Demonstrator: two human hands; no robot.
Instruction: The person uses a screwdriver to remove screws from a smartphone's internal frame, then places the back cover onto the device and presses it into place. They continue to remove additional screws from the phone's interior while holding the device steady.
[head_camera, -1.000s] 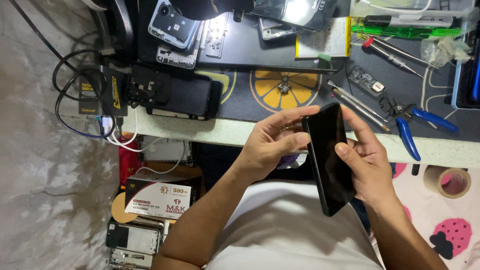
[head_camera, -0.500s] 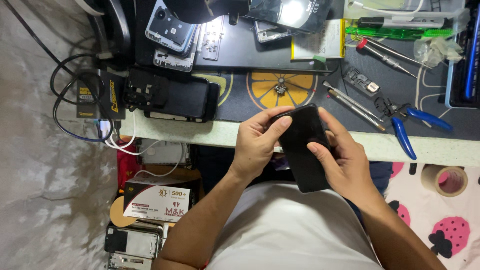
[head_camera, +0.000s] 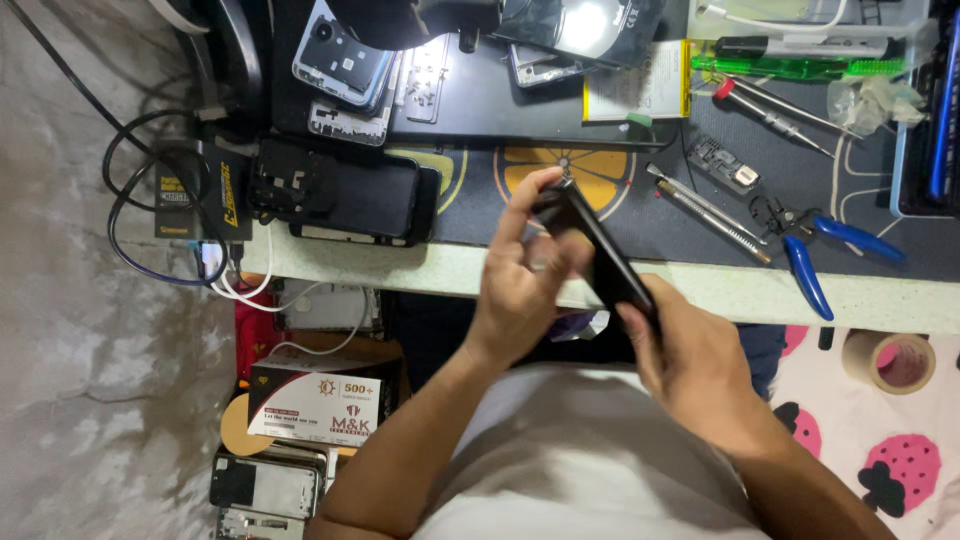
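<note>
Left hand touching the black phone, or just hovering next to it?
Touching. The head view shows the left hand with fingertips wrapped over the top end of the black phone; the right hand grips its lower end.

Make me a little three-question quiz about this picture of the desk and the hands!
1. True or false: both hands hold the black phone above the edge of the desk.
2. Which tool with blue handles lies on the desk, to the right of the phone? A) pliers B) a hammer C) a paintbrush
3. Fill in: the roll of tape lies on a cloth printed with pink ____.

Key
1. True: the left hand pinches the top end, the right hand grips the lower end.
2. A, the pliers.
3. Strawberries.
</note>
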